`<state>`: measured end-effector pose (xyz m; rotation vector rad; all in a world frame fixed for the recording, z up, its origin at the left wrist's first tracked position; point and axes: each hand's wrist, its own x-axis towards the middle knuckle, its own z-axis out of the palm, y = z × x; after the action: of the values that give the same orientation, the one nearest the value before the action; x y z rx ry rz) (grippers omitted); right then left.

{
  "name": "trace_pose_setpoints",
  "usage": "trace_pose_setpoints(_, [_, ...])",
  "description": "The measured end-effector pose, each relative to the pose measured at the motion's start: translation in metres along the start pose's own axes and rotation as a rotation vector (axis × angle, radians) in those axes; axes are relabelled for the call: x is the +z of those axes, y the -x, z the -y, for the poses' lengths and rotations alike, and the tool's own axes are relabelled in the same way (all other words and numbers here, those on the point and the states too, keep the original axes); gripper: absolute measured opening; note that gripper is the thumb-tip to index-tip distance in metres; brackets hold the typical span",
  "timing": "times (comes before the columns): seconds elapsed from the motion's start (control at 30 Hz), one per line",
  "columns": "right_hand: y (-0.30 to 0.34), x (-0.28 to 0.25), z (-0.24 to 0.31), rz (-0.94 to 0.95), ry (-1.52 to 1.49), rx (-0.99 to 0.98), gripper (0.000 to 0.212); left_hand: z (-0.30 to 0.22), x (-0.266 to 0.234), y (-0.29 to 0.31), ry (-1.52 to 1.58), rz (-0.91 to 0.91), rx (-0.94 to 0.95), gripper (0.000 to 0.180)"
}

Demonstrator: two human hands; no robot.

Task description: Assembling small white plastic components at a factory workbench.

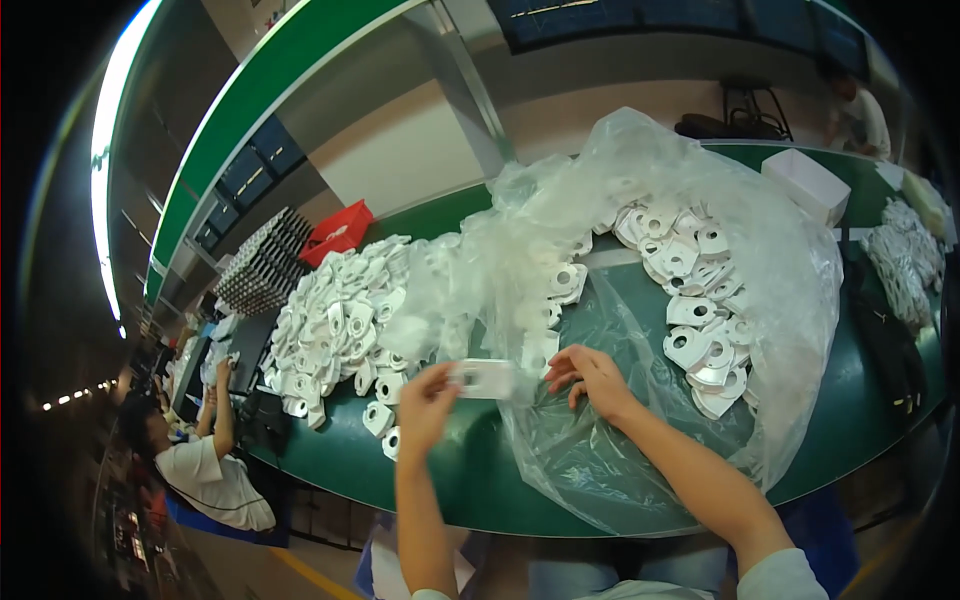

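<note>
A loose heap of white, round-holed parts (335, 325) covers the glossy green worktop (475, 465) at left. The left hand (425, 405) pinches a flat white holed piece (486, 381) above the surface — between both hands. The right hand (592, 380), fingers bent and apart — contact unclear — is at a crumpled translucent plastic sheet (640, 475).

Held part (486, 380) — one; red bin (356, 214) — one.

A single fisheye view, worn on the head, looks steeply down from above the near edge of the tabletop (475, 475) — close over it — and faces across it, its wide sweep reaching the wall (590, 112) beyond the tabletop's far side.
</note>
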<state>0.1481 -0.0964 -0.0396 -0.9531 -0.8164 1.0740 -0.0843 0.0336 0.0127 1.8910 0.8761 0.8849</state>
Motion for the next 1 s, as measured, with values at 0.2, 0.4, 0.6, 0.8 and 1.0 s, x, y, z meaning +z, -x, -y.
trace_pose_setpoints(0.2, [-0.001, 0.006, -0.004, 0.055, 0.073, 0.0, 0.035, 0.045, -0.162, -0.069, -0.016, -0.595, -0.055, 0.04])
trace_pose_setpoints(0.4, [-0.001, 0.005, -0.004, 0.009, 0.07, -0.022, 0.028, 0.074, -0.144, -0.09, -0.505, -0.546, 0.089, 0.035])
trace_pose_setpoints(0.6, [0.006, 0.012, 0.008, -0.271, 0.45, -0.44, 0.013, 0.065, -0.02, -0.035, -0.606, -0.121, -0.083, 0.03])
trace_pose_setpoints(0.8, [-0.035, -0.018, 0.039, -0.5, 0.808, -0.554, 0.017, 0.074, -0.014, -0.031, -0.556, -0.272, -0.008, 0.027])
trace_pose_setpoints(1.0, [-0.091, -0.034, 0.024, -0.47, 1.332, -0.478, 0.024, 0.069, -0.005, -0.031, -0.436, -0.29, 0.059, 0.017])
